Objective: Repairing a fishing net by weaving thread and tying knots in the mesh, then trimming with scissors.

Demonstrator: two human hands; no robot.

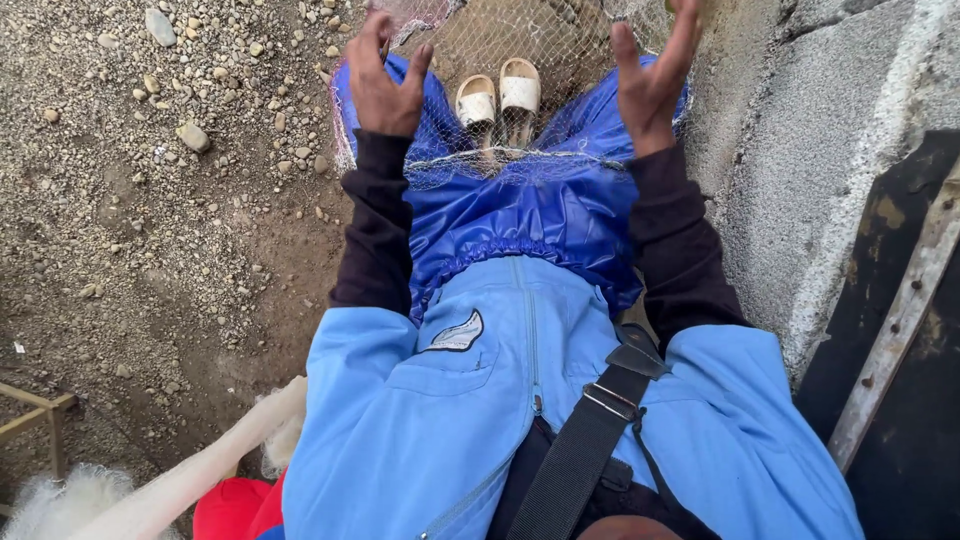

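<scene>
Head view: fishing net (500,150) draped over blue-trousered knees (530,210) above sandalled feet (498,98), spread taut between left hand (388,85) and right hand (652,80), fingers hooked half-open in mesh; gravel ground (150,200) left, concrete wall (820,150) right.

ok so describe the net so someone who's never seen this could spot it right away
Start at the shiny blue trousers of the seated person in the middle. Over the knees lies the net, stretched between the raised left hand and right hand. Unlike the gravel ground, it is see-through fine mesh, showing the pale sandals beneath.
</scene>
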